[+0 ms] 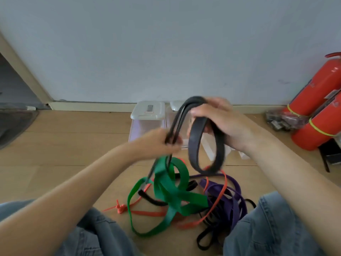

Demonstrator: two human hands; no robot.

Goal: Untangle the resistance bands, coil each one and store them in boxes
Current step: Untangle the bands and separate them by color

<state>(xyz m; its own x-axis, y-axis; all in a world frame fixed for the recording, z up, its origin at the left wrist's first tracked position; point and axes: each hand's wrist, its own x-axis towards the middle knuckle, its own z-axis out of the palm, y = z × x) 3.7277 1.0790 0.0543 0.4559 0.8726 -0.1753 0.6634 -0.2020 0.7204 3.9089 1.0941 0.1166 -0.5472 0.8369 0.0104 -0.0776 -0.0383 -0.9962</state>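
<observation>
A black resistance band [193, 145] hangs in loops in the air above the floor. My right hand [221, 122] grips its coiled top, with one wide loop dangling below. My left hand [158, 143] pinches several strands of the same band lower down to the left; it looks blurred. Under the hands lies a tangle on the wooden floor: a wide green band [166, 193], a thin red band [215, 202], a purple band [230, 196] and more black strands [204, 237]. Two clear plastic boxes with grey lids [147, 111] stand behind the hands by the wall.
Two red fire extinguishers [317, 111] lean at the right, with a bag of dark items [280, 121] beside them. My knees in blue jeans [267, 228] flank the tangle. A dark doorway mat [13, 124] lies at far left.
</observation>
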